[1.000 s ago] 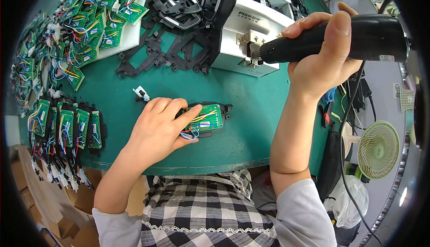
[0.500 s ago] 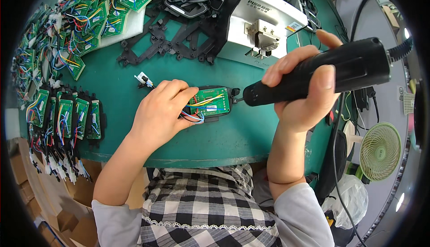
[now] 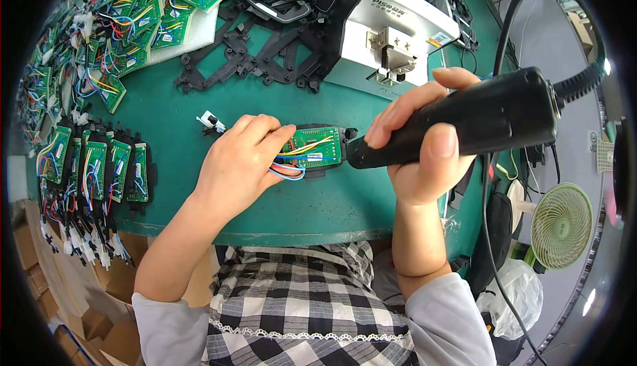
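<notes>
Right hand (image 3: pixel 424 160) gripping the electric screwdriver (image 3: pixel 464 124) has dropped its tip onto the green circuit board (image 3: pixel 317 148), left hand (image 3: pixel 242 160) pinning it to the table (image 3: pixel 219 94): screw-driving underway.

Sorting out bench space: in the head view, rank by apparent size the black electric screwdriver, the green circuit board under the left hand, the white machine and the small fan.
1. white machine
2. black electric screwdriver, though it is nearer the camera, so this is unsure
3. small fan
4. green circuit board, partly covered by the left hand

screwdriver (image 3: pixel 464 124) tip hidden, board (image 3: pixel 312 150) part-covered
</notes>
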